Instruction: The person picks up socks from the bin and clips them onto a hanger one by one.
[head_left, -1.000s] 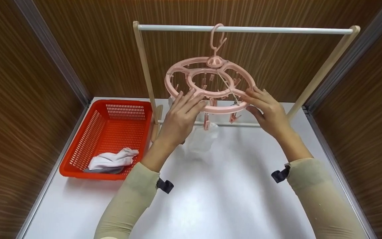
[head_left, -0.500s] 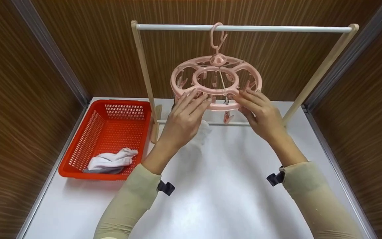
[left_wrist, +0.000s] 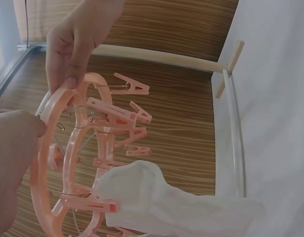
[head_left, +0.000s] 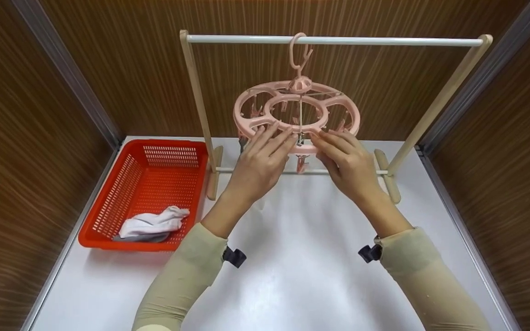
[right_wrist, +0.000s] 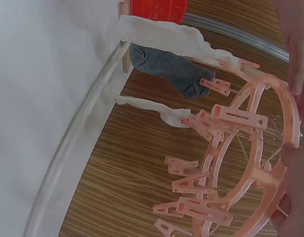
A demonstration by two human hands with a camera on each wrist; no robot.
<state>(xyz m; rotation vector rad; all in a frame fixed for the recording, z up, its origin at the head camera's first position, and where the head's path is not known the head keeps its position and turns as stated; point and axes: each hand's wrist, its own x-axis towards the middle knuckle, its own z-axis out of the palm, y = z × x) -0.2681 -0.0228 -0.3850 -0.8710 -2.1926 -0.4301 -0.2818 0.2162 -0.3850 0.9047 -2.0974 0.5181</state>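
My left hand (head_left: 258,168) and right hand (head_left: 348,164), about equally close, pinched the near edge of the round hanger (head_left: 288,97) between thumbs and barely bent fingers, while it hung from the rod (head_left: 384,41), spreading away to the far side with no long axis.

The left arm (head_left: 191,262) reaches far and to the right, the right arm (head_left: 419,264) far and to the left, both sleeved to the bare wrists (head_left: 227,212). Left hand (head_left: 261,165) and right hand (head_left: 350,166) sit near each other, backs up, fingers (head_left: 267,138) slanting inward, each pinching with its thumb (left_wrist: 76,68).
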